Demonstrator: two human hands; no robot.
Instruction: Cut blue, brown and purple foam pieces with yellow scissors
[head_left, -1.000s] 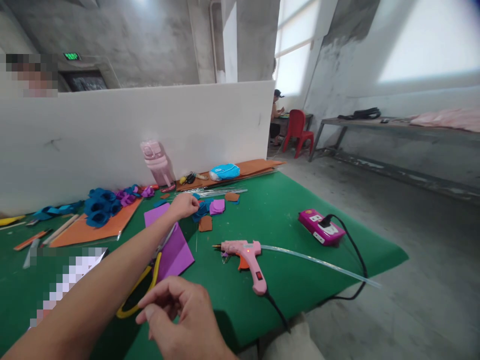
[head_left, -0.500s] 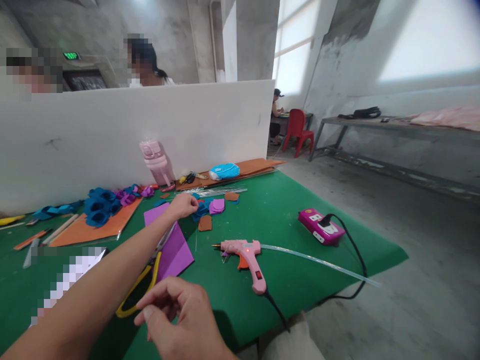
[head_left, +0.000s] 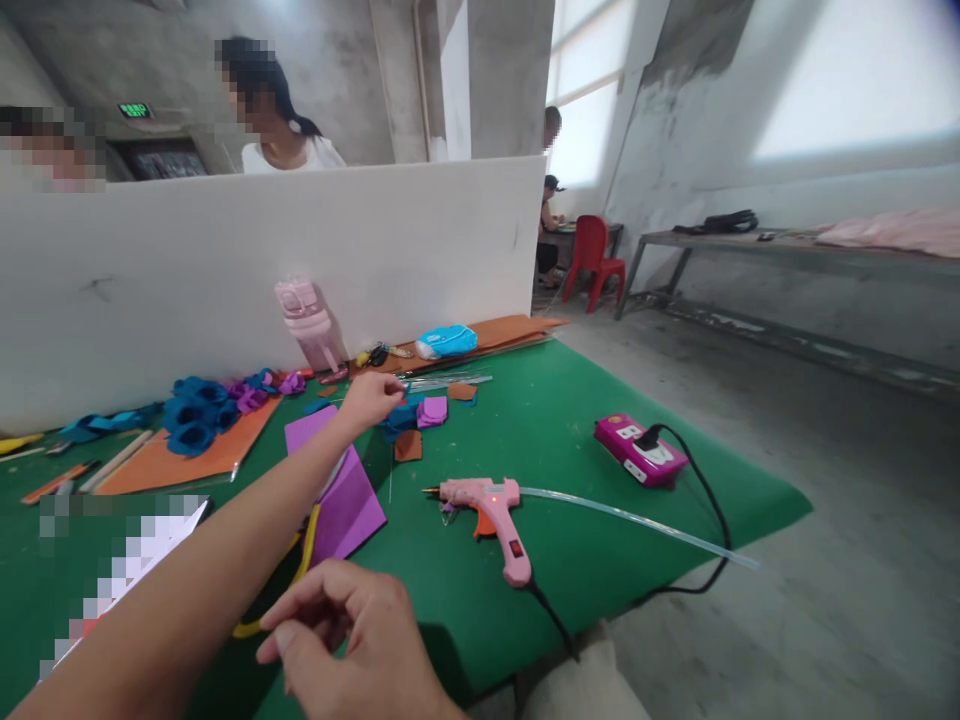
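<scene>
My left hand [head_left: 371, 398] reaches across the green table mat [head_left: 570, 420] to a small heap of blue and purple foam pieces [head_left: 420, 412]. Its fingers are drawn together at the heap's edge, and what they pinch is hidden. My right hand [head_left: 345, 640] hovers close to me above the mat's near edge, thumb pressed against curled fingers, with anything between them too small to see. Under my left forearm lie a purple foam sheet [head_left: 349, 495] and yellow-handled scissors [head_left: 300, 570]. A pink glue gun [head_left: 491, 510] lies to the right of the sheet, light on, with a clear glue stick trailing from it.
A magenta power strip [head_left: 640, 452] with a black cord sits at the right. Blue and purple foam flowers [head_left: 196, 412] rest on an orange sheet [head_left: 180, 458]. A pink bottle [head_left: 307, 325] stands against the white divider [head_left: 225, 260]. People are behind the divider. A red chair [head_left: 592, 255] stands far off.
My left hand has shifted slightly toward the foam pieces and its fingers have stretched a little. A person has risen into view behind the divider. My right hand has hardly moved.
</scene>
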